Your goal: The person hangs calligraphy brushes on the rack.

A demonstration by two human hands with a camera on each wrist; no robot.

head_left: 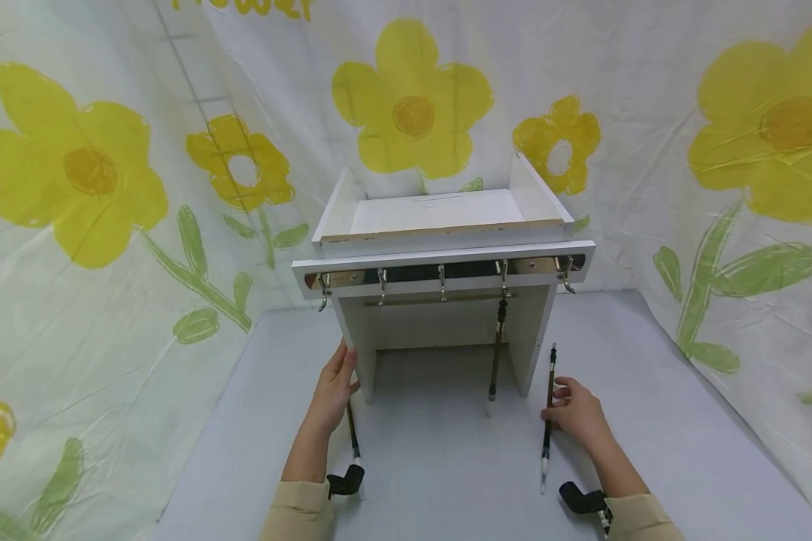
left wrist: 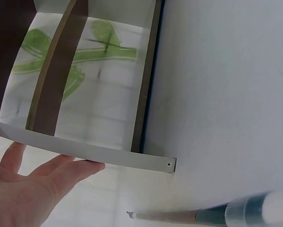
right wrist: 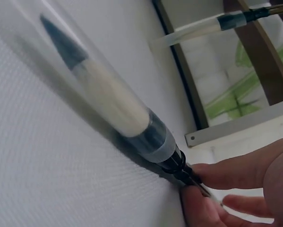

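A small white shelf (head_left: pixel 446 248) stands in the middle, with a strip of hooks (head_left: pixel 406 274) along its front. My left hand (head_left: pixel 333 391) touches the outer face of its left side panel (head_left: pixel 359 342), fingers fairly straight in the left wrist view. My right hand (head_left: pixel 575 412) pinches the shaft of a calligraphy brush (right wrist: pixel 113 99) between thumb and fingers, right of the shelf. The brush's clear cap, over a dark-tipped head, points toward me. Another capped brush (head_left: pixel 497 346) hangs from the fourth hook. A third brush (head_left: pixel 353 432) lies beside my left wrist, partly hidden by the hand.
The shelf stands on a pale table surface (head_left: pixel 440 481). White sheets (head_left: pixel 474 45) painted with yellow flowers enclose the back and sides. A dark bent attachment (head_left: pixel 346 481) sits at the left cuff, and a similar one (head_left: pixel 582 497) at the right cuff.
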